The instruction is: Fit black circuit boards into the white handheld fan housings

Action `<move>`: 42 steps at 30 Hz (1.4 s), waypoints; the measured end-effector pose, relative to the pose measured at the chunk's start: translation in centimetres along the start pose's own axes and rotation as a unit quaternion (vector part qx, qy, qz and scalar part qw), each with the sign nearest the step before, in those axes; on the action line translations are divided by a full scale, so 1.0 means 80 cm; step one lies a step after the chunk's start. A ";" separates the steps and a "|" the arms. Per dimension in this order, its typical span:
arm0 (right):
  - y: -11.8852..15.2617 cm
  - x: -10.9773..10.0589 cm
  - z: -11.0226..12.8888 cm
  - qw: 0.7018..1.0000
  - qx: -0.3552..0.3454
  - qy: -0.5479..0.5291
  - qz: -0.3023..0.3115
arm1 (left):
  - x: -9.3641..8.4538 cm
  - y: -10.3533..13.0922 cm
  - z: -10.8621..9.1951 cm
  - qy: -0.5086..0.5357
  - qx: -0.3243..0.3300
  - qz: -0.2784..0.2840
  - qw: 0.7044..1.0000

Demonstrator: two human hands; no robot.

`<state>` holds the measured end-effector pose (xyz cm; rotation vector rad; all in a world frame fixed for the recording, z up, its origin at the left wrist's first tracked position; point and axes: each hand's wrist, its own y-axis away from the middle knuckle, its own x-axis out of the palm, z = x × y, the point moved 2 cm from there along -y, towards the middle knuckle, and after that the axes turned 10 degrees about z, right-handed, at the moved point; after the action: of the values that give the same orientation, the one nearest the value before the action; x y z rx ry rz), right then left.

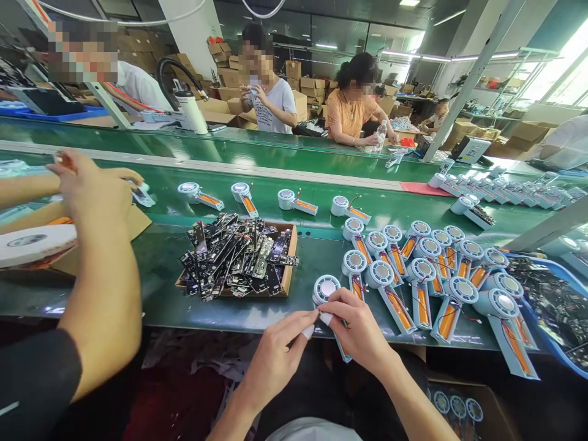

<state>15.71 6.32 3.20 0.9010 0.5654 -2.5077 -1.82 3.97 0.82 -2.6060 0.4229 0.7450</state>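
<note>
My left hand (285,344) and my right hand (361,327) meet at the table's front edge, thumbs and fingers pinched together. White covers show on both thumbs. What lies between the fingertips is too small and hidden to name. Right beneath my hands is a light-blue handheld fan (326,286), its round head facing up. My right hand covers the middle of it, and the lower end of its handle shows below my fingers. To the left stands a cardboard tray (293,245) heaped with black circuit boards (225,254).
Several fans (422,269) with orange handle insides crowd the table to my right, beside a blue basket (546,331) of dark boards. More fans (294,201) lie spaced along the green belt (257,177). A co-worker's arm (103,245) reaches in at left. People sit across the belt.
</note>
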 end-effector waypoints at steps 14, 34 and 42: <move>0.013 0.000 -0.011 0.866 0.165 -0.472 0.016 | 0.035 -0.001 -0.003 0.231 -0.253 0.006 0.939; 0.043 -0.007 -0.008 0.949 0.183 -0.229 -0.114 | 0.055 -0.007 -0.017 0.418 -0.252 -0.028 0.872; 0.038 -0.029 0.027 0.939 0.223 0.196 0.175 | 0.048 -0.015 -0.016 0.369 -0.239 -0.061 0.896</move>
<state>17.80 3.25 5.56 1.5380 -0.0702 -2.1652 2.35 3.73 0.02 -3.2868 0.2931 -0.2684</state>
